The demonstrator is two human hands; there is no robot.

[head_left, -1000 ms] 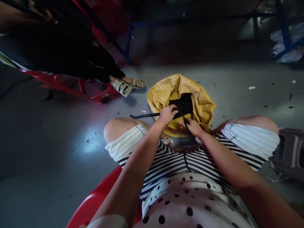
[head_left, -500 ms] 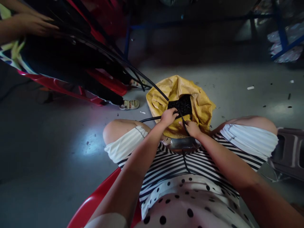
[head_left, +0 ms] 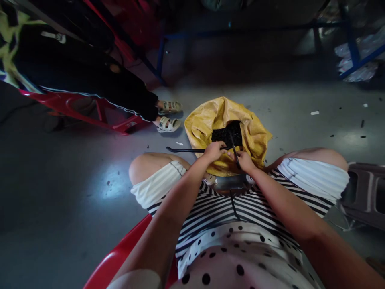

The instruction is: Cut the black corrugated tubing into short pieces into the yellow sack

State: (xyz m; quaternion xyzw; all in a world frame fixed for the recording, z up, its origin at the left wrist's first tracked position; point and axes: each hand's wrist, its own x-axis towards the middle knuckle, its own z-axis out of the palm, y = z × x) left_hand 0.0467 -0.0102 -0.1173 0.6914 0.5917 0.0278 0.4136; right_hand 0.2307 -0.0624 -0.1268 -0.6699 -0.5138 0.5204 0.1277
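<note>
My left hand (head_left: pixel 214 151) is closed on a black tube-like strip (head_left: pixel 185 150), which sticks out to the left with a slightly bent end. The strip's other end passes my fingers above the sack's near rim. My right hand (head_left: pixel 244 160) grips dark scissors (head_left: pixel 235 151), whose blades point away from me, close to the strip's right end. Whether the blades touch the strip I cannot tell. Beneath both hands stands a yellow woven sack (head_left: pixel 201 124) with its mouth open. Small black pieces (head_left: pixel 221 136) lie inside it.
At the left another person in black trousers (head_left: pixel 90 76) sits on a red chair (head_left: pixel 69 106), sandals (head_left: pixel 169 124) near the sack. A blue metal frame (head_left: pixel 255 30) crosses the back. A grey-brown stool (head_left: pixel 367 188) stands right. Scraps dot the floor (head_left: pixel 300 100).
The long black strip that ran from the other person's side to the sack is gone from view, as is that person's hand. Their feet have shifted right. My hands have barely moved.
</note>
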